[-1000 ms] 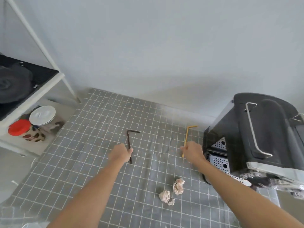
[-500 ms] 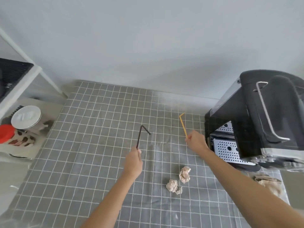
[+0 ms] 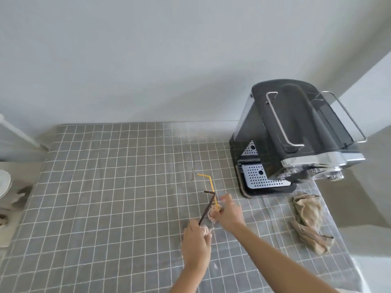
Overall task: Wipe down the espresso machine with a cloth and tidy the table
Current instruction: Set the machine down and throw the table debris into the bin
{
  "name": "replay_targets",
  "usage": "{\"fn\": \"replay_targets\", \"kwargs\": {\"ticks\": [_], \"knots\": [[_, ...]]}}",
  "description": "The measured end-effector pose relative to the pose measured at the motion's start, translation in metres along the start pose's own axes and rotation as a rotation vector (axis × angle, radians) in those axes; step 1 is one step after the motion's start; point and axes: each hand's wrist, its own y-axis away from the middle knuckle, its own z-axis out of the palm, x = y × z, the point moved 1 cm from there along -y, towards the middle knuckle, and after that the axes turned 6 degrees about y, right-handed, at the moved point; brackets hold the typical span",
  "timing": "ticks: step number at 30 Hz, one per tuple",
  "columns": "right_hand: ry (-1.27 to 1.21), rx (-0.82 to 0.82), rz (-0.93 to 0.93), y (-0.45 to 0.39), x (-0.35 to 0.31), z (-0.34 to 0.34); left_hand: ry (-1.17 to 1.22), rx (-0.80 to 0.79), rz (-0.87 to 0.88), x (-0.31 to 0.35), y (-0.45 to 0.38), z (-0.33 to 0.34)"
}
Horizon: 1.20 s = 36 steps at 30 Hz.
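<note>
My left hand (image 3: 195, 244) grips a brown bent straw (image 3: 208, 206) and closes over a crumpled paper ball (image 3: 207, 229) on the grey checked tablecloth (image 3: 105, 197). My right hand (image 3: 229, 213) holds a yellow bent straw (image 3: 208, 180) and presses on a second crumpled paper ball (image 3: 212, 215). The two hands are close together, and the straws cross above them. The black espresso machine (image 3: 296, 132) stands at the back right, with its perforated drip tray (image 3: 260, 176) facing me. A beige cloth (image 3: 310, 218) lies bunched on the table to the right of my hands.
A white wall runs behind the table. A white shelf leg (image 3: 19, 132) and a white lid (image 3: 4, 182) show at the far left edge. The table's right edge runs just past the cloth.
Both hands lifted their straws off the table and came down together onto the two crumpled paper balls. The view swung right, bringing the whole machine and the cloth into sight.
</note>
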Motion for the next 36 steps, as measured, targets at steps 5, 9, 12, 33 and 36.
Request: {"fn": "replay_targets", "kwargs": {"ticks": [5,9,12,33,36], "knots": [[0.072,-0.030,-0.076,0.007,0.001,-0.002,0.111,0.045,0.022,-0.002,0.002,-0.010],[-0.026,-0.053,-0.130,0.023,0.027,-0.020,0.194,0.068,0.073,0.010,0.012,-0.018],[-0.175,-0.034,-0.164,0.048,0.062,-0.051,0.229,-0.025,0.151,0.037,0.028,-0.004],[-0.766,0.442,0.380,0.048,0.474,-0.258,-0.434,-0.699,0.264,0.337,0.115,0.363],[-0.821,0.428,0.478,0.014,0.500,-0.247,-0.473,-0.761,0.158,0.337,0.098,0.407]]}}
